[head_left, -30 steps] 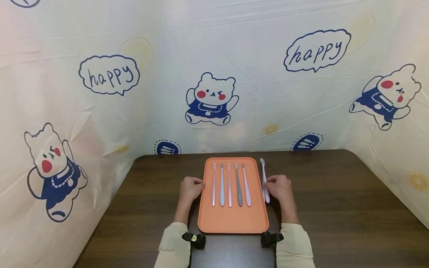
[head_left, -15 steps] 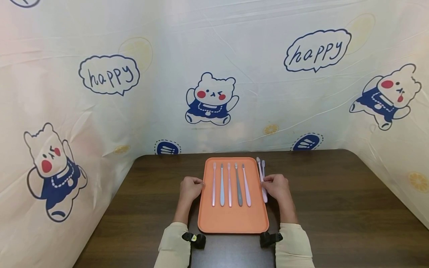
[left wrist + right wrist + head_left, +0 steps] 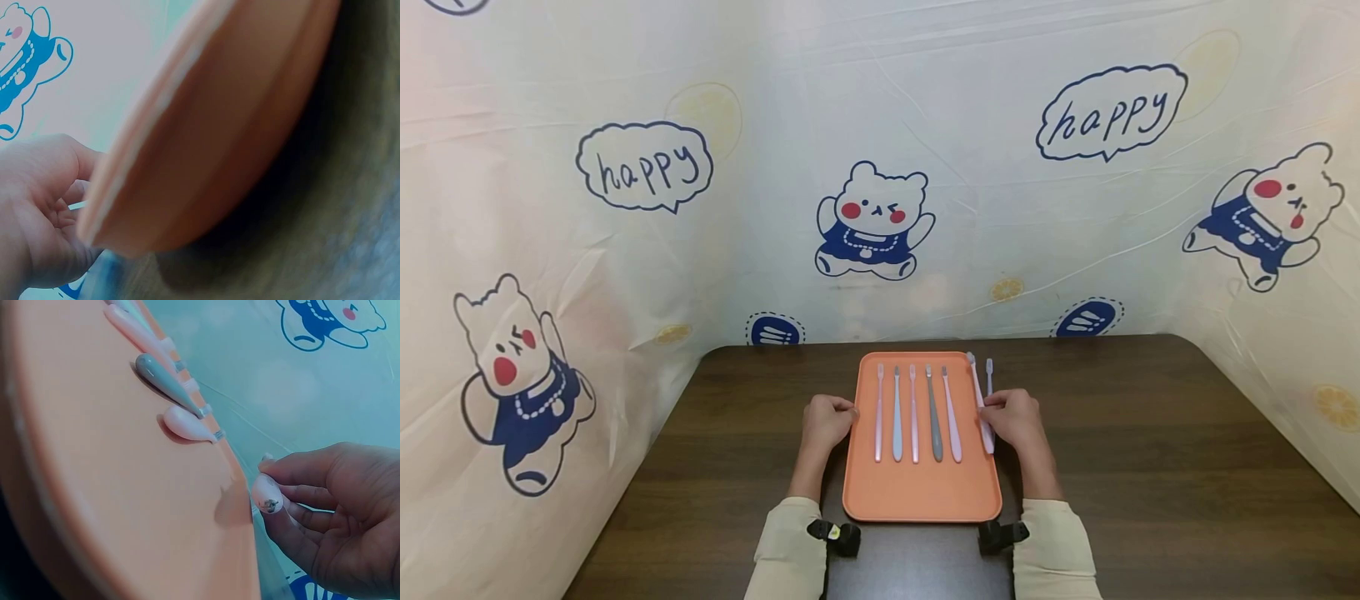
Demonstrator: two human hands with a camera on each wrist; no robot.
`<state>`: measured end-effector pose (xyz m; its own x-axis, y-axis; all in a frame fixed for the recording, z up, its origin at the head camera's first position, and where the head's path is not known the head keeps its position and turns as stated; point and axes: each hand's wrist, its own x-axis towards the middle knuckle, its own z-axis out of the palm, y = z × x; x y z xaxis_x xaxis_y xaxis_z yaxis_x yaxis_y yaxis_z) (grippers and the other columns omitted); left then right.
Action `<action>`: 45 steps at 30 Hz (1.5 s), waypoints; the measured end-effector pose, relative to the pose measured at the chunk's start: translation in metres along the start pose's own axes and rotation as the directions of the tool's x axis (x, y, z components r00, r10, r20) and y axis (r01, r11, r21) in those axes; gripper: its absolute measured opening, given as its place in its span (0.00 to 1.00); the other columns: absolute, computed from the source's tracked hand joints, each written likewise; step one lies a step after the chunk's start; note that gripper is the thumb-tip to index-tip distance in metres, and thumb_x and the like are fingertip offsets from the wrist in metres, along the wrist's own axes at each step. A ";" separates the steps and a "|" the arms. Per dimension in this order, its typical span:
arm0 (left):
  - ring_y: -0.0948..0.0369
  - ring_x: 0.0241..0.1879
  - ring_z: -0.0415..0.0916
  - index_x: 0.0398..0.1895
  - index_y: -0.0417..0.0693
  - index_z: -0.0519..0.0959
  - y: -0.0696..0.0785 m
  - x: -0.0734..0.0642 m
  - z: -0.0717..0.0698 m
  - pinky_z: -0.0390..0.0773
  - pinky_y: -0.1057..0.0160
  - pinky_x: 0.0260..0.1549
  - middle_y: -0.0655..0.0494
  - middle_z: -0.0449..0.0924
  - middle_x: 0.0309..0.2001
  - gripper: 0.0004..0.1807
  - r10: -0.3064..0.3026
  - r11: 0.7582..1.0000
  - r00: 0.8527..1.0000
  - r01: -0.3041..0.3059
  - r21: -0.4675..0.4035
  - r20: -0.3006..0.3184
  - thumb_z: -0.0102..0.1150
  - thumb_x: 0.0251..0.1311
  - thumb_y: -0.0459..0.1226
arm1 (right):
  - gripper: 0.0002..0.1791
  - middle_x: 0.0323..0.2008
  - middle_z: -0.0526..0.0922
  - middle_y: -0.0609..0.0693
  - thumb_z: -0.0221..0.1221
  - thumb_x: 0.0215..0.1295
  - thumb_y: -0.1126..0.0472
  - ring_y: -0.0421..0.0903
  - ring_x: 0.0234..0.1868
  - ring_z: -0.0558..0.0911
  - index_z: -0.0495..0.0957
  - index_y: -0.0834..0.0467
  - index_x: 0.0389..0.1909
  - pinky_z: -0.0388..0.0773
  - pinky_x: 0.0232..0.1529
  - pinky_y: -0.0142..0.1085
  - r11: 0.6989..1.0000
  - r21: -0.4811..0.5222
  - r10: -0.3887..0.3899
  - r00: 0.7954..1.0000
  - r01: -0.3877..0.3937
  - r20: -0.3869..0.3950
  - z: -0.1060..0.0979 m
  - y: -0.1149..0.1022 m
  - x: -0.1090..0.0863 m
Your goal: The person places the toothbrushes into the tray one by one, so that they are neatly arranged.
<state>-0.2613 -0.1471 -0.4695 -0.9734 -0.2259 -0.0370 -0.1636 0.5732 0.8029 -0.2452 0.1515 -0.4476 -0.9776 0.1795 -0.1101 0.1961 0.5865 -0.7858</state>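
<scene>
In the head view, an orange tray (image 3: 917, 496) bears a row of several toothbrushes, among them a grey toothbrush (image 3: 935, 425) and a blue toothbrush (image 3: 897, 429). My left hand (image 3: 827, 423) pinches the tray's left rim. With thumb and fingertips, my right hand (image 3: 1018, 421) holds a pale pink toothbrush (image 3: 977, 387) over the tray's right rim. Its rounded handle end (image 3: 265, 490) faces the right wrist view. Another toothbrush (image 3: 989, 372), light purple, shows just beyond the right hand, outside the tray; its lower part is hidden.
A dark wooden table (image 3: 1150, 467) extends on both sides of the tray. Behind it hangs a pale curtain (image 3: 737, 250) printed with bears. Black wrist cameras sit on both sleeves, near the tray's front corners.
My right hand has shifted slightly left with the pink toothbrush, from beside the tray to over its right rim. The light purple toothbrush has come into sight. My left hand stays put.
</scene>
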 end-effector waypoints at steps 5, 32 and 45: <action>0.58 0.31 0.81 0.33 0.39 0.89 -0.001 0.000 -0.001 0.76 0.65 0.26 0.46 0.89 0.34 0.08 0.004 1.000 1.000 -0.004 0.002 0.007 0.64 0.57 0.35 | 0.14 0.39 0.88 0.62 0.63 0.63 0.63 0.44 0.31 0.83 0.85 0.67 0.45 0.82 0.33 0.37 1.000 0.005 0.005 1.000 -0.005 0.010 0.003 -0.001 0.000; 0.58 0.31 0.80 0.33 0.40 0.90 -0.003 0.002 0.001 0.75 0.66 0.26 0.46 0.89 0.35 0.08 -0.001 1.000 1.000 0.001 -0.003 0.006 0.65 0.58 0.35 | 0.11 0.34 0.89 0.58 0.65 0.60 0.64 0.42 0.29 0.82 0.87 0.66 0.41 0.80 0.28 0.34 0.996 -0.073 -0.046 0.999 0.045 -0.007 0.015 -0.009 -0.002; 0.58 0.31 0.80 0.33 0.41 0.90 -0.003 0.003 0.001 0.77 0.64 0.27 0.47 0.89 0.34 0.07 -0.003 1.000 1.000 0.003 -0.001 0.011 0.65 0.58 0.35 | 0.08 0.35 0.87 0.60 0.65 0.60 0.64 0.49 0.31 0.82 0.87 0.64 0.37 0.82 0.31 0.41 0.984 -0.167 -0.073 0.996 0.064 -0.048 0.019 -0.016 -0.007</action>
<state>-0.2634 -0.1489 -0.4728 -0.9747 -0.2187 -0.0459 -0.1661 0.5720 0.8033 -0.2425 0.1257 -0.4462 -0.9845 0.1741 -0.0229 0.1432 0.7204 -0.6786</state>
